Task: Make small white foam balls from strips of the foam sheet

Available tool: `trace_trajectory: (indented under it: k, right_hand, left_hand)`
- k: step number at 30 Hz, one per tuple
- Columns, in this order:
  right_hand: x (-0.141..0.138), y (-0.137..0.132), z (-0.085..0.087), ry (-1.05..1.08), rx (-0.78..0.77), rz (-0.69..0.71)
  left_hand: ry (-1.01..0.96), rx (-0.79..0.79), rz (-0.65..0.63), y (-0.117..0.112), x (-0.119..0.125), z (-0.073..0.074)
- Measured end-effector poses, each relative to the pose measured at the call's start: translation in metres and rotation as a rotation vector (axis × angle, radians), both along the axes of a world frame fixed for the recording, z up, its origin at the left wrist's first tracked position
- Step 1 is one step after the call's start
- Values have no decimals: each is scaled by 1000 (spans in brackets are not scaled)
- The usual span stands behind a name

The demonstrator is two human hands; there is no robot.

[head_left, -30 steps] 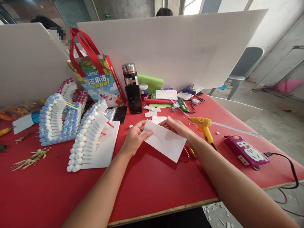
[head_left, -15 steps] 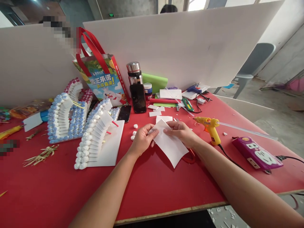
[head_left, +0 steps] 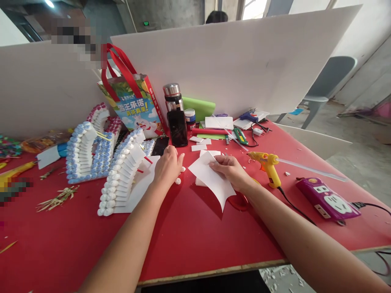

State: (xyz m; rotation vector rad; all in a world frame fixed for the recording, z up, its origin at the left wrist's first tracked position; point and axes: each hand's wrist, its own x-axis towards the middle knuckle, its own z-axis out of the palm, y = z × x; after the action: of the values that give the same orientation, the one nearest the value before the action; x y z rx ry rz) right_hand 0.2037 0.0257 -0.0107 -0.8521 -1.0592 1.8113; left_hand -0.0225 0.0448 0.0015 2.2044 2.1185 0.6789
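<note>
My right hand pinches a white paper sheet between thumb and fingers. The sheet hangs tilted above the table, its lower corner pointing toward me. My left hand is off the paper, thumb apart from the fingers, with some fingertips hidden behind it. Right beside it lie small white rolled pieces. To its left stands a curved white model with rows of rounded white ends, on a white board. Under the sheet, a white piece and red-handled scissors are partly covered.
At right are a yellow glue gun with a long glue stick and a purple power strip. Behind stand a black phone, a steel flask and a printed bag. A blue-and-white model sits at left.
My left hand has let go of the paper and moved left, toward the white model. My right hand keeps the sheet. The camera view has shifted slightly.
</note>
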Motion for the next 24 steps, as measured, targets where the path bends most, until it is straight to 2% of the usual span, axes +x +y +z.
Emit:
trace_trajectory:
  k: [3,6,11,15,17,19,21,24]
  right_hand:
    - [2,-1,-2,-8,15,13]
    - [4,0,-3,10,29,7]
    - [5,1,-5,17,36,15]
    - [5,2,-6,4,50,-13]
    - [5,3,-7,-10,60,-39]
    - [5,3,-8,-23,71,-56]
    - [5,4,-8,-43,82,-64]
    - [3,3,-7,-68,95,-44]
  left_hand:
    - [167,-156,162,17,7,7]
    - [178,-245,260,32,11,7]
    - [152,-296,288,44,4,5]
    - [138,-210,257,28,9,18]
    - [-33,-39,141,12,15,24]
    - [-413,5,-10,-6,22,25]
    - [-788,-83,-173,-21,28,22]
    - [-1040,-271,-287,-36,34,10]
